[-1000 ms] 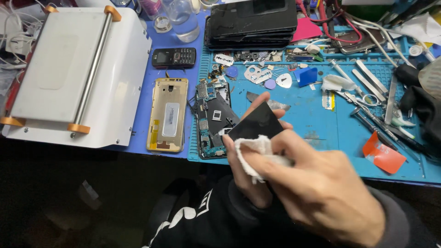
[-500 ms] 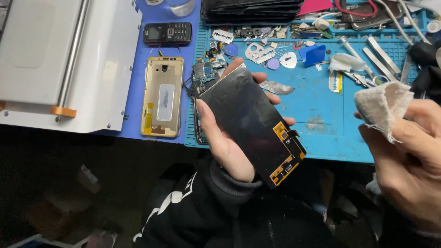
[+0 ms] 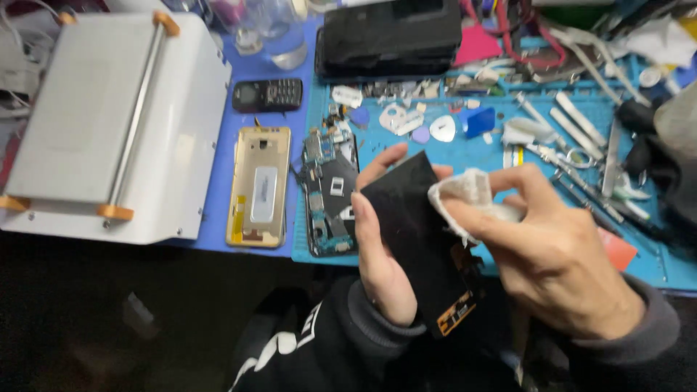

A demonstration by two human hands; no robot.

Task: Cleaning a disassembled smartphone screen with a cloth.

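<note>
My left hand [image 3: 381,247] grips a black phone screen panel [image 3: 414,232] by its edges, tilted, with an orange flex tab at its lower end. My right hand [image 3: 552,254] pinches a crumpled white cloth [image 3: 465,192] and presses it against the panel's upper right part. Both hands hover over the front edge of a blue work mat [image 3: 465,149].
A gold phone back frame [image 3: 259,186] and an open phone chassis [image 3: 330,196] lie left of my hands. A white box-shaped machine [image 3: 109,123] fills the left. A small black keypad phone [image 3: 267,94], a black phone stack [image 3: 392,36], picks and metal tools [image 3: 573,123] lie behind.
My right hand has come back from the right with the cloth and now presses it on the panel. The panel has tilted more upright in my left hand.
</note>
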